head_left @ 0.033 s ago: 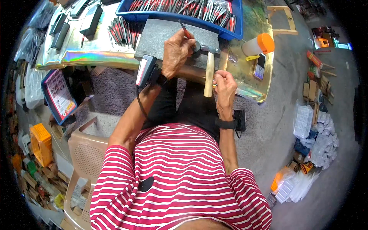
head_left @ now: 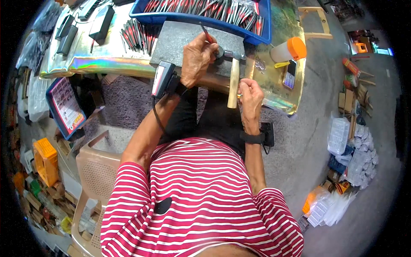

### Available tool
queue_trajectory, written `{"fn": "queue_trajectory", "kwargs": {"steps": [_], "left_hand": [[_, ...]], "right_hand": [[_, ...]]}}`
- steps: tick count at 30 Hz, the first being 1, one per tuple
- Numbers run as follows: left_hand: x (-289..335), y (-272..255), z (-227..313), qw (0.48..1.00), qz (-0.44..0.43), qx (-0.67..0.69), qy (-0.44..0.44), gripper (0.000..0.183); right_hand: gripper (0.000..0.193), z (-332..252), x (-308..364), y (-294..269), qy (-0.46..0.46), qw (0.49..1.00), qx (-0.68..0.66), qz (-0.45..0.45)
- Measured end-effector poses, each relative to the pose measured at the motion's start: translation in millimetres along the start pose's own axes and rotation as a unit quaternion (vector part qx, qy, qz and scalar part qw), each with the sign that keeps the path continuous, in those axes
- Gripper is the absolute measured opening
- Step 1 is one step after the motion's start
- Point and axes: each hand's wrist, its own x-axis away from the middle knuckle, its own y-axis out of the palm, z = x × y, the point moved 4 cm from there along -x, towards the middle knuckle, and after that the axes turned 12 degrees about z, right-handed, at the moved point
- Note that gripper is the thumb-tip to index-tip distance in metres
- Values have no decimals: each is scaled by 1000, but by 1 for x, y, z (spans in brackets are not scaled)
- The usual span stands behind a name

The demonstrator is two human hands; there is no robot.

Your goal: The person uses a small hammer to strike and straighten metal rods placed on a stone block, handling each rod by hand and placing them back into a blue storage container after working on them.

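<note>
Slim red-and-black tool (head_left: 207, 35), dark-tipped, at one o'clock from the left hand (head_left: 198, 60) pinching it, pale wooden-handled hammer (head_left: 234, 80) at four o'clock, right hand (head_left: 251, 96) curled beside it, grip unclear

Tabletop (head_left: 113, 49) brightly lit, rainbow glare along front edge (head_left: 100, 65); fisheye bending, black corners.

The hammer handle (head_left: 233, 83) is smooth, pale wood, the slab (head_left: 173, 40) matt and rough-looking, the bin (head_left: 147, 17) smooth plastic, the counter (head_left: 98, 64) glossy with an iridescent sheen, the chair (head_left: 97, 171) perforated plastic, the shirt (head_left: 201, 184) cloth.
</note>
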Motion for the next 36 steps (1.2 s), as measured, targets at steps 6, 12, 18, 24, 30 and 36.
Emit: {"fn": "queue_trajectory", "kwargs": {"steps": [6,12,18,24,30,36], "left_hand": [[1,0,2,1000,-1,1,9,3],[1,0,-4,1000,9,25,0,2],[1,1,0,1000,-3,4,16,3],[3,1,10,997,-15,-48,53,7],[2,4,6,981,-38,-111,157,11],[6,10,12,923,-65,-205,319,16]], "right_hand": [[20,4,1,6,-48,998,24,-18],[21,4,1,7,-41,998,39,-35],[24,8,1,15,12,995,5,-96],[28,0,7,22,89,984,-85,-128],[28,3,9,25,189,944,-195,-187],[28,3,11,26,216,930,-230,-189]]}}
